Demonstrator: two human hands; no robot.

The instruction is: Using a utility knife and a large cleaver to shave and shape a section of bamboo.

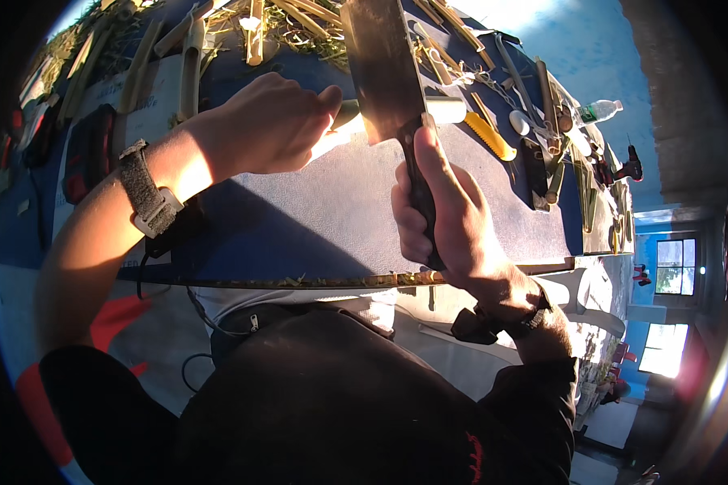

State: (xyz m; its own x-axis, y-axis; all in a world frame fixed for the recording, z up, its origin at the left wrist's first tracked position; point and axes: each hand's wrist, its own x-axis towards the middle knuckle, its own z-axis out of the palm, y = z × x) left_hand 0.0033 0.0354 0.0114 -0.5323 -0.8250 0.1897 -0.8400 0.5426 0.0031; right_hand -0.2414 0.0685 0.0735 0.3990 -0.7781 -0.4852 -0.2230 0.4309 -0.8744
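Observation:
In my right hand (453, 202), wrapped round its black handle, is a cleaver (384, 65) with a broad dark blade pointing away from me. My left hand (279, 125) is closed in a fist to the left of the blade, gripping a short bamboo piece (348, 115). What looks like the pale other end of that bamboo shows to the right of the blade, whose width hides the middle. Whether the edge touches the bamboo I cannot tell. A yellow curved tool handle (490, 137) lies on the table just right of the cleaver.
Bamboo strips (307, 20) and shavings cover the far side of the blue table (275, 230). Split bamboo lengths (192, 69) and a black-and-red case (89, 153) lie left. A clear bottle (598, 112) and a drill (631, 165) are at the right. The table's near edge adjoins my body.

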